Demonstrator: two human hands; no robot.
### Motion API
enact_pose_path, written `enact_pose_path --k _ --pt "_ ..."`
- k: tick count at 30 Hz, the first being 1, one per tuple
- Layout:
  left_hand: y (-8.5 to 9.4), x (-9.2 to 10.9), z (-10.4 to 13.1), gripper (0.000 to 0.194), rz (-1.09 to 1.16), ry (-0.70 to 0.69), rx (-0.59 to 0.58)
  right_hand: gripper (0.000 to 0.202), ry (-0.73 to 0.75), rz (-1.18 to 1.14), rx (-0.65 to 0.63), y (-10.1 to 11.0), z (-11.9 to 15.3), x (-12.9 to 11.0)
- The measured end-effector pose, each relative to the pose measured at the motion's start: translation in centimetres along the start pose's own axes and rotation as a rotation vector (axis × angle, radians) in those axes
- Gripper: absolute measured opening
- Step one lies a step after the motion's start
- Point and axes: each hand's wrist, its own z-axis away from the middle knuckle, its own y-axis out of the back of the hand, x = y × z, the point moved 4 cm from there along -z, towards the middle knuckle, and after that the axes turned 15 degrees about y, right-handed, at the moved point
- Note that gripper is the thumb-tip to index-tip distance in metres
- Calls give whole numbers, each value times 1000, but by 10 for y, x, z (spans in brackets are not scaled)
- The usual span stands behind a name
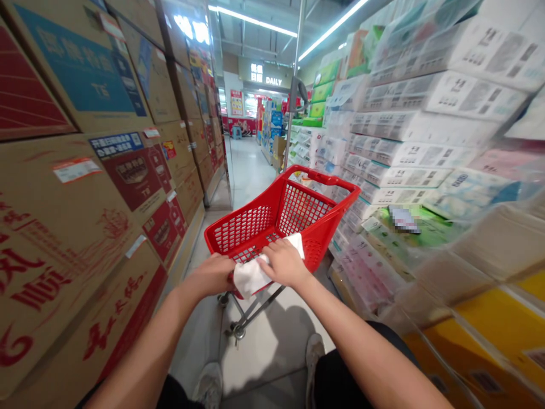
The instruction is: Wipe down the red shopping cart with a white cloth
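Observation:
A red plastic shopping cart [255, 227] with mesh sides stands in front of me, its basket showing bare mesh. My left hand [214, 274] is wrapped round the left end of the cart's near edge. On that same near edge lies a white cloth [251, 277], partly draped over it. My right hand [284, 262] rests on the cloth with its fingers curled over it, pressing it against the cart. Part of the cloth shows beyond the right fingers. The cart's edge under the cloth is hidden.
Stacked cardboard boxes [46, 210] line the left side. Wrapped white packs [409, 125] are piled on the right, with yellow packs [502, 324] lower down. Between them an aisle [255, 162] runs ahead, past a metal post [293, 108]. A blue stool [237, 132] stands far off.

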Motion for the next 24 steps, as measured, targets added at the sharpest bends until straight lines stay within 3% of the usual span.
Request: enact_pose_path --k 4,6,8,12,16,20,24 --pt "5 -20 0 31 58 23 40 43 -244 93 -7 9 13 60" --pt "7 -29 0 31 41 32 86 42 -286 112 26 11 15 70" --pt "7 -33 -2 27 10 52 95 41 -253 99 50 8 13 59" --pt "10 -26 -5 13 -31 27 105 38 -26 12 70 -4 1 -1" --pt "11 -9 -7 23 -46 -9 73 37 149 -17 70 -15 -5 -44" --pt "4 -1 -7 20 -5 -2 20 46 182 -44 -22 -13 0 -37" --pt "5 -20 -3 27 9 64 171 57 13 -96 -117 5 10 -5"
